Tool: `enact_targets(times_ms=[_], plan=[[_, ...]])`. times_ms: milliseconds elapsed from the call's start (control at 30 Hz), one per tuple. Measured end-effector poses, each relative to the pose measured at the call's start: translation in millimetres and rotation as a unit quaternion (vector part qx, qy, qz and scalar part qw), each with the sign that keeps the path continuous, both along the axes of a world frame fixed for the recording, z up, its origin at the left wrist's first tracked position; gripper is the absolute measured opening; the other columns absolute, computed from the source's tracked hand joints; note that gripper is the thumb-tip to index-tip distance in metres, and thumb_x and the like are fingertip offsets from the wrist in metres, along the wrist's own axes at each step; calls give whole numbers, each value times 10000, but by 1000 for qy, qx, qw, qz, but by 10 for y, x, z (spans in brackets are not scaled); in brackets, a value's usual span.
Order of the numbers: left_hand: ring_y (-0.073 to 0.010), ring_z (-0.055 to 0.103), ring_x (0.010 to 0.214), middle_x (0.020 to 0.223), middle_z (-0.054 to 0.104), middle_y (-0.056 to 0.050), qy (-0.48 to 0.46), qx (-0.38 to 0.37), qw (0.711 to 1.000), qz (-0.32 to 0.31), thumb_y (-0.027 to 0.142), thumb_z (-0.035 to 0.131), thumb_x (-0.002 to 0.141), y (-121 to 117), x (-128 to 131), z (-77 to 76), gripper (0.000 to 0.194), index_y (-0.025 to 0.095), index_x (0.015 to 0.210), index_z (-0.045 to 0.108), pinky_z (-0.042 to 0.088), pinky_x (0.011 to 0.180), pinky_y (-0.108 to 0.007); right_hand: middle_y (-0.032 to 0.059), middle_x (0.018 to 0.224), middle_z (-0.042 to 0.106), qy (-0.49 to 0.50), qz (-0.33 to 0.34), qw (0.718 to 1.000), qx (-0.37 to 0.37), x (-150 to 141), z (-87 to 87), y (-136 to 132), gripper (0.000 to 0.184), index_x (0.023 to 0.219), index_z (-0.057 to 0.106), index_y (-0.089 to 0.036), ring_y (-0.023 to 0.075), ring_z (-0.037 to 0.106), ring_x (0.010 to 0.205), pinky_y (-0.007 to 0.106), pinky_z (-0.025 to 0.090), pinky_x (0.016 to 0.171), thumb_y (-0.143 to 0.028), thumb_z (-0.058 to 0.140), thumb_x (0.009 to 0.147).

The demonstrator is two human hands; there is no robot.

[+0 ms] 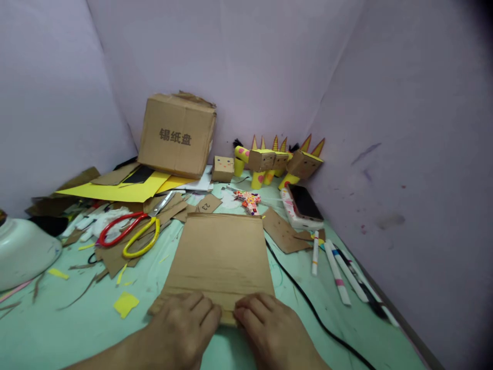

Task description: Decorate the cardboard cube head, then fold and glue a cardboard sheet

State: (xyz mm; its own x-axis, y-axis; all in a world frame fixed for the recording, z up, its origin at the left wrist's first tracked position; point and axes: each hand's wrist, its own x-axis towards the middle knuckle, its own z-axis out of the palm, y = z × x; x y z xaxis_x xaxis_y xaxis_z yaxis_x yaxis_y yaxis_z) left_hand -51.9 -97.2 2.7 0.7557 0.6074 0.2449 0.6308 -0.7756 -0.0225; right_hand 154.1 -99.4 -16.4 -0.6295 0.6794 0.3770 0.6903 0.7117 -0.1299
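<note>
At the bottom centre of the frame, the near edge of a creased brown cardboard sheet (pixel 223 252) is gripped by the bent fingers of the left hand (pixel 185 324) and the right hand (pixel 275 326); a short stretch of edge is left uncovered between them. From the fingers, the sheet is stretched away to mid-frame. To its left, green desk (pixel 77 318) is exposed, with a yellow paper scrap (pixel 126 304) lying there. To its right, a narrower wedge is bounded by a black cable (pixel 306 300), with white markers (pixel 338 275) placed beyond. Farther off, scissors (pixel 153 215) are set at centre left, and a patterned glue gun (pixel 248 200) just past the sheet's far edge. Room is closed off behind by a cardboard box (pixel 177 136) and cardboard animal figures (pixel 262 160), backed by pale walls (pixel 262 67).
</note>
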Motion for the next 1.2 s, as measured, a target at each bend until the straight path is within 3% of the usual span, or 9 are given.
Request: enact_targets(times_ms=[100, 200, 333, 467, 567, 733, 833, 1033, 1200], plan=[[-216, 563, 653, 725, 642, -42, -19, 7, 1000, -20, 65, 427, 731, -69, -18, -12, 255, 195, 910, 554, 393, 538, -342, -5, 732, 704, -16, 10, 999, 40, 1, -53, -82, 220, 775, 608, -192, 164, 631, 578, 252, 443, 455, -13, 621, 648], [-212, 565, 613, 715, 651, -44, -5, 55, 998, -41, 48, 400, 785, -115, -15, -88, 245, 175, 934, 547, 382, 528, -350, -23, 772, 710, -14, 1, 1000, 23, 23, -85, -178, 243, 796, 583, -213, 148, 646, 571, 259, 377, 367, -10, 600, 663], [-219, 563, 570, 686, 643, -48, -16, 61, 997, -36, 49, 452, 674, -150, -10, -217, 271, 173, 899, 539, 365, 485, -335, 4, 864, 727, -10, -20, 1000, -14, 24, -83, -260, 287, 835, 570, -221, 159, 671, 584, 264, 380, 352, -9, 542, 644], [-220, 594, 579, 701, 654, -36, -58, 7, 998, -16, 69, 460, 509, -180, -39, -191, 389, 175, 877, 532, 390, 472, -307, 78, 885, 744, 3, -19, 1000, 7, 5, -40, -303, 363, 896, 604, -162, 206, 715, 716, 251, 487, 453, -11, 488, 587], [-199, 610, 572, 697, 673, -26, -53, -56, 997, -19, 41, 447, 498, -158, -55, -52, 369, 185, 824, 544, 412, 480, -277, 113, 891, 745, -19, -21, 999, -31, -5, 12, -314, 380, 889, 615, -151, 212, 708, 646, 261, 477, 434, -52, 490, 544], [-187, 628, 570, 630, 670, -29, 11, -226, 974, 20, 70, 448, 712, 1, -24, 213, 158, 197, 700, 540, 400, 507, -255, 41, 724, 731, -99, -100, 970, -198, -71, 232, -270, 215, 835, 599, -196, 213, 685, 576, 285, 346, 441, -78, 529, 670], [-205, 648, 619, 659, 684, -60, 22, -297, 952, 64, 173, 386, 850, 95, 4, 321, 234, 186, 698, 565, 394, 529, -258, 39, 729, 733, -147, -128, 946, -259, -122, 393, -213, 154, 840, 601, -194, 233, 702, 667, 299, 271, 478, -89, 513, 771], [-187, 629, 667, 718, 695, -44, -36, -376, 923, 73, 238, 459, 832, 161, -113, 397, 181, 196, 788, 630, 380, 576, -241, 66, 815, 736, -151, -129, 933, -300, -113, 453, -129, 153, 876, 614, -189, 235, 698, 727, 302, 231, 502, -145, 471, 844], [-145, 518, 589, 626, 590, 5, -65, -405, 908, 82, 238, 435, 820, 236, -288, 343, 205, 190, 710, 601, 310, 546, -239, 41, 662, 675, -96, -148, 929, -324, -53, 462, -31, 200, 727, 598, -203, 167, 600, 596, 258, 234, 501, -233, 452, 861]])
